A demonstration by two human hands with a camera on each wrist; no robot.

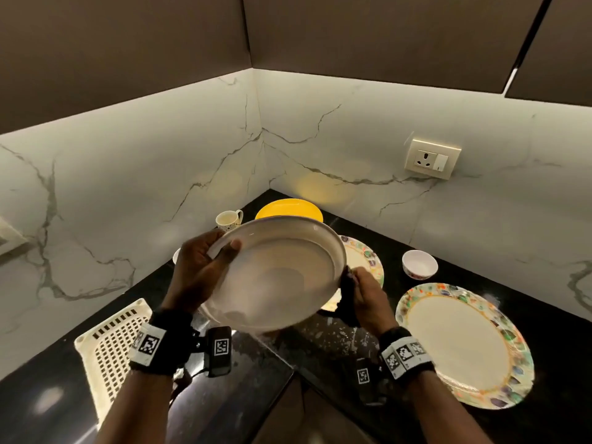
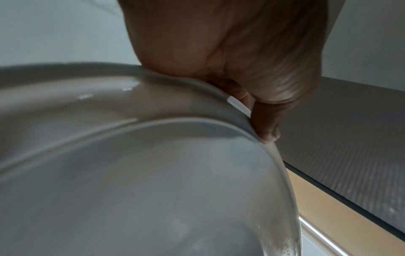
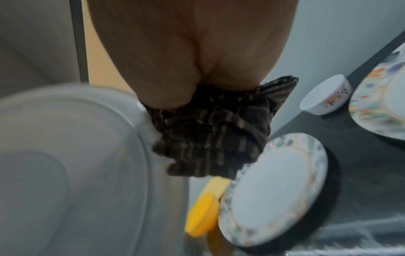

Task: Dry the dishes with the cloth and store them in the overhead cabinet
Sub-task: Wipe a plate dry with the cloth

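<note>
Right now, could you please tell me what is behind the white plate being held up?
Behind the white plate a yellow plate and a patterned mug show above its rim; a floral plate peeks out at right, mostly covered. Counter directly beneath is hidden.

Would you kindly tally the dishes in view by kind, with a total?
Plates: 4 (held plain white plate, yellow plate, rear floral-rimmed plate, right floral-rimmed plate)
Bowls: 1 (small white bowl)
Mugs: 1 (patterned white mug)
Total: 6
A white rim left of the held plate is too hidden to count.
</note>
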